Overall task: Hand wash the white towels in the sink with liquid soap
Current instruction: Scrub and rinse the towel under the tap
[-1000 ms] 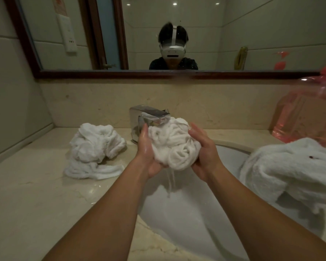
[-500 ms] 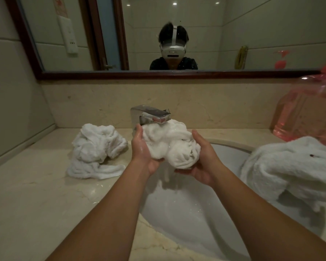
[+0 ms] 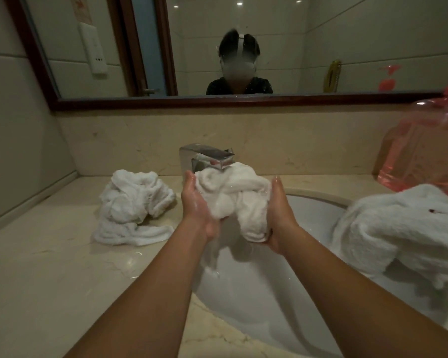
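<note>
- wet towel [image 3: 230,200]: white terry cloth, soaked, nubby
- faucet [image 3: 207,157]: polished chrome metal
- sink [image 3: 256,293]: smooth glossy white, ceramic look
- countertop [image 3: 49,280]: polished beige veined stone
- bottle [image 3: 419,156]: translucent pink plastic
- mirror frame [image 3: 217,102]: dark glossy wood

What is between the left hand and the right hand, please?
In the head view, a bunched white towel lies between the left hand and right hand, held by both over the sink.

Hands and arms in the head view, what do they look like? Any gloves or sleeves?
No gloves and no sleeves in view. The left hand and right hand are bare and shiny wet. The left forearm and right forearm are bare all the way to the picture's bottom edge. No watch or bracelet shows on either wrist.
</note>
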